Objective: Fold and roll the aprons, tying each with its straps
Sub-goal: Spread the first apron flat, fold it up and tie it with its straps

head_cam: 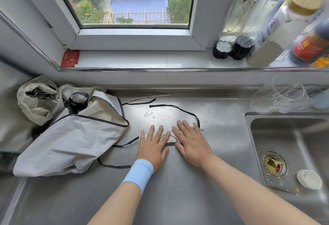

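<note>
A beige apron rolled into a short tight roll (pixel 170 138) lies on the steel counter (pixel 169 180). My left hand (pixel 153 144) and my right hand (pixel 191 143) both press flat on it with straight fingers, side by side. Its dark strap (pixel 179 109) loops away behind the roll, and another strap end (pixel 114 165) trails to the left. A second grey apron with dark trim (pixel 71 141) lies loosely heaped on the left. Behind that heap sits a third crumpled beige apron (pixel 38 100).
A sink (pixel 288 153) with a food-filled drain and a white cap lies on the right. Clear glasses (pixel 284 98) stand behind it. Bottles (pixel 267 29) line the windowsill on the right, and a red packet (pixel 70 58) sits at its left end.
</note>
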A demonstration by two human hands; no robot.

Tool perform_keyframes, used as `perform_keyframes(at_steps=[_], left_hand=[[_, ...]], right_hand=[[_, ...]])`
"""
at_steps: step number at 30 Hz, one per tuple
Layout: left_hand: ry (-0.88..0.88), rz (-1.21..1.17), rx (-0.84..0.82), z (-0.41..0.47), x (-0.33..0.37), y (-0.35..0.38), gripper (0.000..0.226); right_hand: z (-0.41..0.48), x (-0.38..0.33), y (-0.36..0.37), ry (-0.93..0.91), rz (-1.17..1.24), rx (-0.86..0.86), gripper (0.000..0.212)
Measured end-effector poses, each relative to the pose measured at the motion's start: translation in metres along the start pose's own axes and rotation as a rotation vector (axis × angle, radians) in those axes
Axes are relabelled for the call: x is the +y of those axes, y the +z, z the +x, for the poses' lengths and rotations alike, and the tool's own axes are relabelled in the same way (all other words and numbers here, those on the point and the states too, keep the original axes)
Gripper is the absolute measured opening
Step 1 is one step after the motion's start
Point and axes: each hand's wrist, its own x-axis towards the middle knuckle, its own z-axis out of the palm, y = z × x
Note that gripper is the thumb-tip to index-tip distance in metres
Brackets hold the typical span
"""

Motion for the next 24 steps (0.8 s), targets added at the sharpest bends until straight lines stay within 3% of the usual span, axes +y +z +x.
perform_keyframes(at_steps=[3, 6, 10, 13, 16, 18, 21, 24], left_hand=[[0.014, 0.004, -0.023, 0.003, -0.006, 0.000, 0.069], [0.003, -0.041, -0.012, 0.005, -0.009, -0.007, 0.064], [0.024, -0.046, -0.032, 0.007, -0.010, -0.018, 0.060], [-0.005, -0.088, 0.023, 0.002, -0.003, -0.023, 0.058], [0.007, -0.127, 0.085, -0.002, -0.002, -0.029, 0.032], [-0.014, -0.233, 0.015, -0.007, -0.006, -0.037, 0.022], [-0.033, -0.317, -0.147, -0.021, -0.017, -0.051, 0.019], [-0.052, -0.425, -0.235, -0.040, -0.029, -0.066, 0.009]], right_hand=[[0.000, 0.015, -0.008, -0.060, 0.007, -0.094, 0.071], [0.004, 0.022, -0.012, -0.092, 0.046, -0.129, 0.071], [0.007, 0.024, -0.015, -0.091, 0.120, -0.098, 0.045], [0.010, 0.017, -0.017, -0.138, -0.055, -0.008, 0.020], [0.011, 0.004, -0.032, -0.140, -0.140, 0.006, 0.027], [0.007, -0.009, -0.047, -0.122, -0.133, -0.031, 0.033], [-0.001, -0.028, -0.068, -0.057, 0.032, -0.094, 0.023], [-0.007, -0.047, -0.095, 0.009, 0.150, -0.258, 0.030]])
